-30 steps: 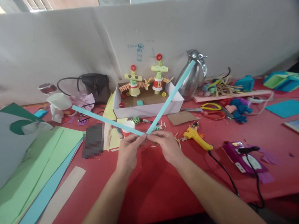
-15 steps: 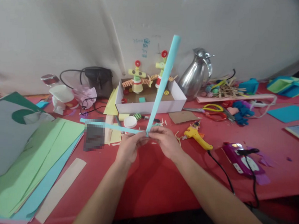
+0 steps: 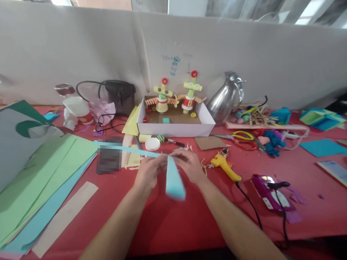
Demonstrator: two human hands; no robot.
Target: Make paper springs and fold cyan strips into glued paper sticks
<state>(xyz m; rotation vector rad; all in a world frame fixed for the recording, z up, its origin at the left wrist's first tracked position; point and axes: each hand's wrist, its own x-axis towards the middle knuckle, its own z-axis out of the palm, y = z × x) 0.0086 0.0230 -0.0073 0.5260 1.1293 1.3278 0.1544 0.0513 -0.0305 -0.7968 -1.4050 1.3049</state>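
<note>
Both my hands meet over the middle of the red table, pinching light-blue paper strips where they join. My left hand [image 3: 150, 170] is closed at the inner end of one paper strip [image 3: 128, 148], which stretches out to the left. Closed at the same joint is my right hand [image 3: 189, 165]. From between the hands another part of the light-blue paper [image 3: 174, 181] hangs toward me, its lower end blurred. My fingers hide the joint itself, so I cannot tell whether it is one folded strip or two.
Paper sheets [image 3: 58, 159] lie at the left. Behind the hands stands a white box [image 3: 173, 128] with two paper figures, beside a steel jug [image 3: 224, 97]. To the right are a yellow glue gun [image 3: 226, 168], a purple power socket [image 3: 270, 193] with cords, and scissors [image 3: 243, 136].
The strip part that stood upright has swung down toward me. The other strip still points left, and both hands keep their hold. My view has tilted up slightly.
</note>
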